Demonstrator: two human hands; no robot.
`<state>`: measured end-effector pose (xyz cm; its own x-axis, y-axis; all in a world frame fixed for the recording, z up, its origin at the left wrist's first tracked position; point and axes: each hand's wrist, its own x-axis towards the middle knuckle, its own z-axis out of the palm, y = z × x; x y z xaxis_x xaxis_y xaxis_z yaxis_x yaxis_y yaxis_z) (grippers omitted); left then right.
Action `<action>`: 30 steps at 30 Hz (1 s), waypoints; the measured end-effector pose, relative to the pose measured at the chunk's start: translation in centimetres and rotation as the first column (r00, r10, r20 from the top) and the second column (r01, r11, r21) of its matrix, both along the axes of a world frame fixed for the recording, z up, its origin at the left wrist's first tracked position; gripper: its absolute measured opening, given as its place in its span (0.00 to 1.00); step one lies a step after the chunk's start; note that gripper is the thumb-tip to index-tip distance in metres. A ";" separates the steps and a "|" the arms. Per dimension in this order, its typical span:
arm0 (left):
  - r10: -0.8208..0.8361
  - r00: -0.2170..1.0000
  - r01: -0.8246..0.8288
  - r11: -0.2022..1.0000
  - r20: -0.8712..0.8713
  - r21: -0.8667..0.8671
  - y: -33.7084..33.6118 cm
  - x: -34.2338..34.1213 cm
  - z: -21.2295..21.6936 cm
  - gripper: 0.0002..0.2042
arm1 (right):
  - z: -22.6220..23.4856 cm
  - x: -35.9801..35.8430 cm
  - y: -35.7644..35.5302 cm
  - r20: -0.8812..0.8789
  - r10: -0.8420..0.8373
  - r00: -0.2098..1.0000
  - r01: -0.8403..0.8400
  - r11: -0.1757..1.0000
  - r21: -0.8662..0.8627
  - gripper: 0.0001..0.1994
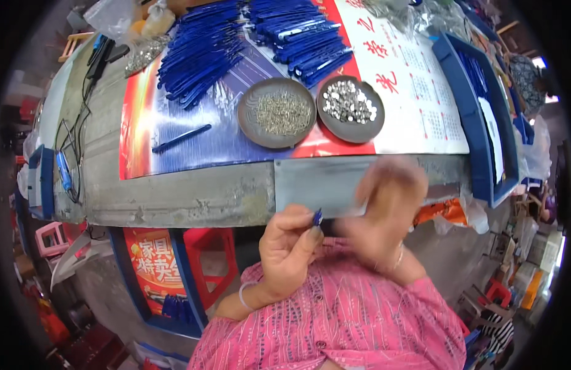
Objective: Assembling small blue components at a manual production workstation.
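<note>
My left hand (pixel 287 250) is closed in a pinch just in front of the table edge. Between its thumb and fingertips sticks out a small dark-blue piece (pixel 317 216) with a shiny spot; the rest of it is hidden by the fingers. To its right my right hand (pixel 387 206) is smeared by motion, and I cannot see what its fingers hold. Beyond the hands are two round brown dishes on the table. The left dish (pixel 251 130) holds small thin metal pins, the right dish (pixel 370 131) shiny round metal bits. A single blue strip (pixel 182 139) lies left of them.
Piles of long blue strips (pixel 202 52) cover the back of a printed poster (pixel 449 139) on the grey table (pixel 230 191). A blue tray (pixel 449 58) stands at the right, a cabled blue tool (pixel 64 171) at the left. Below are a blue crate (pixel 126 271) and red stool (pixel 227 265).
</note>
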<state>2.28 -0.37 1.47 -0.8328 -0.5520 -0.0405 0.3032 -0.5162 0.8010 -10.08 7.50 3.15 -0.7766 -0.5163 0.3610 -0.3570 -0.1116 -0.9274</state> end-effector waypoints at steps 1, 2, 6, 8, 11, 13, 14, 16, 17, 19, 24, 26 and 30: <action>-0.008 1.000 0.008 1.000 0.004 0.005 0.1 -0.3 0.1 0.10 | 0.8 1.1 0.7 -0.136 0.149 0.979 -0.163 0.981 -0.102 0.42; -0.006 1.000 0.007 0.999 -0.026 0.031 0.0 -1.0 0.1 0.10 | 1.2 -0.1 0.6 -0.278 0.149 0.949 -0.077 0.964 0.253 0.42; 0.046 0.999 -0.046 0.999 0.001 -0.015 -0.1 -2.1 -0.8 0.09 | -1.4 -1.1 -0.1 -0.056 0.060 0.997 -0.062 0.997 -0.041 0.39; 0.052 0.998 -0.054 0.997 0.028 0.063 0.6 -0.5 0.7 0.10 | 1.0 0.1 0.4 -0.198 0.123 0.972 -0.073 0.968 0.240 0.31; 0.029 0.999 -0.027 0.999 -0.037 0.042 0.1 -1.4 -0.1 0.10 | -1.8 -0.7 -0.5 0.281 -0.116 0.953 0.121 0.993 -0.002 0.25; 0.016 1.000 -0.016 1.000 0.021 0.001 0.5 -0.3 0.3 0.10 | -0.3 1.1 0.2 0.024 0.188 0.982 -0.183 0.975 -0.123 0.24; 0.038 0.999 -0.038 0.999 0.021 0.010 0.7 -0.1 0.6 0.10 | 0.3 0.7 0.2 -0.013 0.183 0.983 -0.182 0.981 0.071 0.18; 0.051 0.998 -0.051 0.998 -0.028 -0.021 0.5 -1.1 0.0 0.08 | -0.6 -0.2 0.3 -0.100 0.255 0.962 -0.246 0.965 0.094 0.15; 0.052 0.998 -0.054 0.998 -0.036 -0.032 0.3 -1.8 -0.1 0.08 | -0.9 -0.6 0.3 -0.175 0.325 0.929 -0.305 0.943 0.132 0.13; 0.027 1.000 -0.027 0.995 -0.005 -0.096 0.4 -1.5 0.0 0.07 | 0.5 0.2 0.1 -0.045 0.253 0.966 -0.246 0.961 0.127 0.16; -0.009 0.999 0.011 0.999 0.034 -0.050 0.5 -1.3 0.3 0.07 | 0.6 -0.2 0.7 0.311 0.327 0.892 -0.364 0.929 0.065 0.16; -0.011 1.000 0.012 0.999 0.029 -0.031 0.8 -1.3 0.7 0.07 | 1.1 -0.1 0.9 -0.141 0.297 0.944 -0.257 0.934 0.248 0.15; -0.072 0.997 0.070 0.997 0.034 0.038 1.0 -1.4 0.8 0.08 | -0.5 -1.2 1.7 -0.195 0.313 0.929 -0.274 0.939 0.207 0.14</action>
<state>0.86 0.59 2.25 -0.8676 -0.4891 -0.0898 0.2366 -0.5648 0.7906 -11.28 9.25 2.66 -0.4912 -0.7786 0.3906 -0.5309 -0.0879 -0.8429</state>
